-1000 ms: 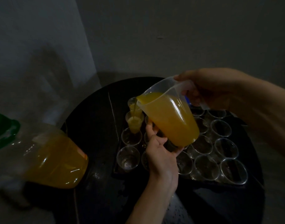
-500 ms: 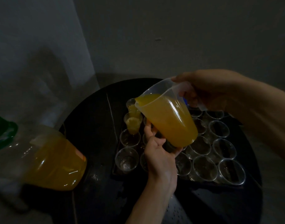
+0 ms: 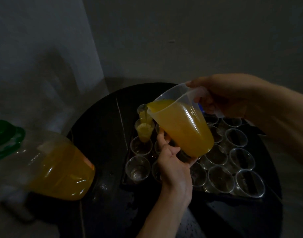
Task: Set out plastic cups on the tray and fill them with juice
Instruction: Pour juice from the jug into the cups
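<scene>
The tilted clear plastic jug of orange juice [image 3: 183, 127] hangs over the left rows of the dark rectangular tray [image 3: 124, 181] on the round black desk [image 3: 99, 134]. A thin stream falls from its spout into a small clear plastic cup [image 3: 144, 130] that is nearly full. The right hand [image 3: 221, 97] is wrapped round the jug's handle. The left hand [image 3: 174, 162] cups the base, thumb up the side, fingers curled beneath. Being well over half full, the jug is probably heavy and its thin wall may flex, so handle plus underside is the sound hold. The empty clear plastic cups [image 3: 221, 179] look light and easily tipped, so a gentle stream suits them
</scene>
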`<action>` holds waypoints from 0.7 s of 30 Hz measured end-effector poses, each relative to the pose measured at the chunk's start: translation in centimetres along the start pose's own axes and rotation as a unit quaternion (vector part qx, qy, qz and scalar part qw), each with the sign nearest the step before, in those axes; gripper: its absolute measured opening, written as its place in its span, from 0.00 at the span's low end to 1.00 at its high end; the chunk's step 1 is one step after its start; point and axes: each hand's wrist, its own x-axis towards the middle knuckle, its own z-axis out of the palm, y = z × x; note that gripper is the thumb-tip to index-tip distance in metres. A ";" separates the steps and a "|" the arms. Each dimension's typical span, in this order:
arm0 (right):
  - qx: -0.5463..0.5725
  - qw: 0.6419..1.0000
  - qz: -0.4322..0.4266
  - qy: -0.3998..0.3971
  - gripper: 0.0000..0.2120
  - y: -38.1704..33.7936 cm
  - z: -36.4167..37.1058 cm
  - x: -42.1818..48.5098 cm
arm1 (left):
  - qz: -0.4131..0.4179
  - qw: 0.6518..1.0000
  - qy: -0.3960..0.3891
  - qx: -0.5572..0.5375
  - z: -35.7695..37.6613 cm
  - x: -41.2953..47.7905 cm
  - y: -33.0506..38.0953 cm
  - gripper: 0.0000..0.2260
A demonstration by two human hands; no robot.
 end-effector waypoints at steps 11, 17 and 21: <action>0.001 0.999 -0.020 0.026 0.10 0.4 0.0 -0.7 | 0.024 0.999 -0.012 0.032 -0.3 0.2 -0.1 0.30; -0.002 0.999 -0.035 0.041 0.12 1.0 0.1 -1.8 | 0.034 0.999 0.007 0.042 -0.4 -0.3 -0.1 0.30; -0.008 0.999 -0.035 0.040 0.11 1.2 0.2 -2.5 | 0.044 0.998 0.008 0.047 -0.5 -1.1 -0.2 0.29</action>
